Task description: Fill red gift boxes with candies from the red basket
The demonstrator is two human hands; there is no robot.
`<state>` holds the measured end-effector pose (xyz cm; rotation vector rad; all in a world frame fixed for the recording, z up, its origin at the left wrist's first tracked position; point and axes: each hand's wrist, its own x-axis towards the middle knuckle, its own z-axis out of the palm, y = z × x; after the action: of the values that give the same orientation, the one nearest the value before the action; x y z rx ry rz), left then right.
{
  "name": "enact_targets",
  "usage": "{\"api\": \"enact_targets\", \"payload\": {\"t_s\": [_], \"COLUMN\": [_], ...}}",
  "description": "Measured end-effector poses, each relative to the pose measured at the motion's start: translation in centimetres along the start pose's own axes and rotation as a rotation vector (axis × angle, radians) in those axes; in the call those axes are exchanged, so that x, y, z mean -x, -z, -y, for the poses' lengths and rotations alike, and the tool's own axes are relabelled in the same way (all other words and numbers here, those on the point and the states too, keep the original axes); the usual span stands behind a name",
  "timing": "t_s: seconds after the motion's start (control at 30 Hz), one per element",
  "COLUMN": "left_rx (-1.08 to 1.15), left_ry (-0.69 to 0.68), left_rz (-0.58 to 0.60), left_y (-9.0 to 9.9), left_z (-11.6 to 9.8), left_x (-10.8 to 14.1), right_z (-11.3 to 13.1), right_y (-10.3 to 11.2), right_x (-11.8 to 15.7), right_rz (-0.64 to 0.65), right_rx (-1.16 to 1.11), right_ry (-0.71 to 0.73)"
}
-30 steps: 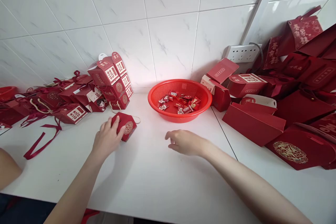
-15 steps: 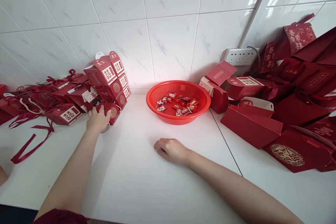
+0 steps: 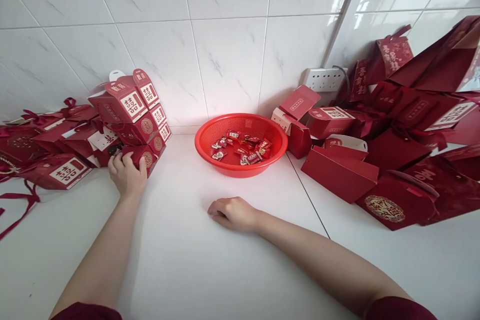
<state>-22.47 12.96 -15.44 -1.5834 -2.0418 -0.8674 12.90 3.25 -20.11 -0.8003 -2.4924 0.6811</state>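
My left hand [image 3: 128, 175] is closed over a small red gift box [image 3: 148, 159] with a round gold emblem. This box lies on the table at the front of a stack of similar red boxes [image 3: 131, 105] marked with double-happiness characters. My fingers cover much of its top and left side. My right hand [image 3: 233, 213] rests on the white table, loosely curled, with nothing visible in it. Beyond it stands a red plastic basket [image 3: 202, 146], perforated inside, with several wrapped candies [image 3: 252, 152] lying at its bottom.
More red boxes with ribbons [image 3: 67, 172] crowd the left side. At right, open red boxes and gift bags [image 3: 339, 172] are piled against the tiled wall [image 3: 228, 60]. A white power strip [image 3: 325, 79] leans there with a cable. A dark seam [image 3: 309, 199] crosses the table [image 3: 180, 260].
The view has swung to the right, so everything appears further left. My left hand stays on the box, whose cord beneath the hand no longer shows. My right hand keeps its curled pose.
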Motion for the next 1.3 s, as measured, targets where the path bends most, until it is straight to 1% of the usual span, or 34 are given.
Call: {"api": "enact_targets", "payload": {"t_s": [0.13,0.23,0.3,0.37,0.4,0.43,0.47,0.5,0.53,0.57,0.6,0.63,0.67,0.7,0.73,0.8,0.87,0.9,0.97,1.03,1.13,1.2,1.23,1.3], "left_rx": [0.031,0.046,0.043,0.039,0.039,0.047,0.059,0.079,0.125,0.197,0.282,0.358,0.410,0.444,0.460,0.465,0.460,0.462,0.475,0.490,0.491,0.485,0.484,0.500], "left_ry": [-0.026,-0.101,-0.203,-0.309,-0.350,-0.389,-0.431,-0.502,-0.614,-0.782,-0.970,-1.103,-1.173,-1.176,-1.159,-1.125,-1.104,-1.096,-1.075,-1.056,-1.030,-1.019,-1.026,-1.048], "left_rz": [0.022,-0.056,-0.111,-0.112,-0.081,-0.036,0.043,0.162,0.288,0.425,0.561,0.672,0.761,0.827,0.890,0.974,1.015,1.022,1.018,1.007,1.012,1.034,1.062,1.138], "left_y": [1.4,2.6,3.0,2.8,2.6,2.4,2.2,2.1,2.2,2.5,2.9,3.3,3.7,4.1,4.3,4.3,4.0,3.9,3.6,3.6,3.7,4.3,4.9,6.9], "left_z": [-0.6,-1.7,-2.9,-4.5,-5.6,-6.8,-8.3,-10.0,-11.8,-13.7,-15.6,-17.5,-19.1,-20.5,-21.6,-22.7,-22.7,-22.6,-22.2,-22.0,-22.1,-22.4,-22.6,-23.1], "left_x": [0.5,1.1,1.7,2.7,3.4,4.4,5.5,6.7,8.1,9.4,10.7,11.9,12.8,13.6,14.2,14.9,14.9,14.9,14.8,15.0,15.2,14.7,14.1,12.2], "right_z": [0.5,0.8,1.0,1.2,1.4,1.6,1.8,2.0,2.0,2.0,1.8,1.4,0.8,0.1,-0.6,-2.1,-3.3,-3.8,-4.6,-5.4,-6.4,-6.0,-5.4,-3.3], "right_y": [0.3,1.5,3.6,7.1,9.3,11.5,13.8,16.1,18.1,19.9,21.4,22.6,23.5,24.3,24.9,25.7,26.1,26.1,25.6,24.6,22.9,22.4,22.5,23.1], "right_x": [0.1,0.0,0.1,0.7,1.3,2.1,3.1,4.2,5.5,6.8,8.2,9.6,10.9,12.2,13.4,15.2,16.0,15.9,15.1,13.5,11.3,10.7,10.7,11.3], "right_rz": [0.019,0.049,0.067,0.047,0.012,-0.036,-0.107,-0.220,-0.362,-0.493,-0.598,-0.692,-0.760,-0.803,-0.815,-0.800,-0.760,-0.724,-0.641,-0.573,-0.514,-0.463,-0.440,-0.402], "right_rx": [-0.001,-0.003,-0.005,0.006,0.019,0.031,0.042,0.033,0.025,0.038,0.064,0.107,0.174,0.250,0.320,0.455,0.535,0.554,0.566,0.586,0.612,0.607,0.599,0.575], "right_ry": [0.001,0.011,0.019,0.009,-0.006,-0.022,-0.039,-0.043,-0.059,-0.101,-0.170,-0.262,-0.369,-0.471,-0.562,-0.692,-0.776,-0.806,-0.851,-0.896,-0.989,-1.019,-1.013,-0.954]}}
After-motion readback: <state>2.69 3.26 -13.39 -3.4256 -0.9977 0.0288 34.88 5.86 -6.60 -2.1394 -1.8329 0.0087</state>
